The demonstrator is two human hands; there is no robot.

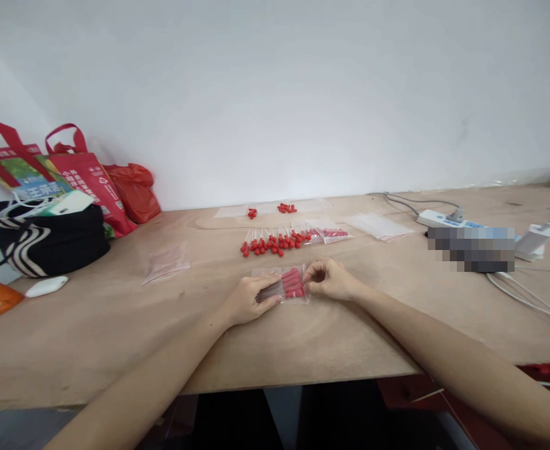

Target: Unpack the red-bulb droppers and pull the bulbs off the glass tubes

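A pixelated patch (470, 249) hides something beside the cables.

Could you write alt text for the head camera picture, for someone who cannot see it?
Two bare hands, left hand and right hand, hold a clear bag of red-tipped droppers flat on a plywood table. More loose droppers lie behind it; shopping bags stand far left.
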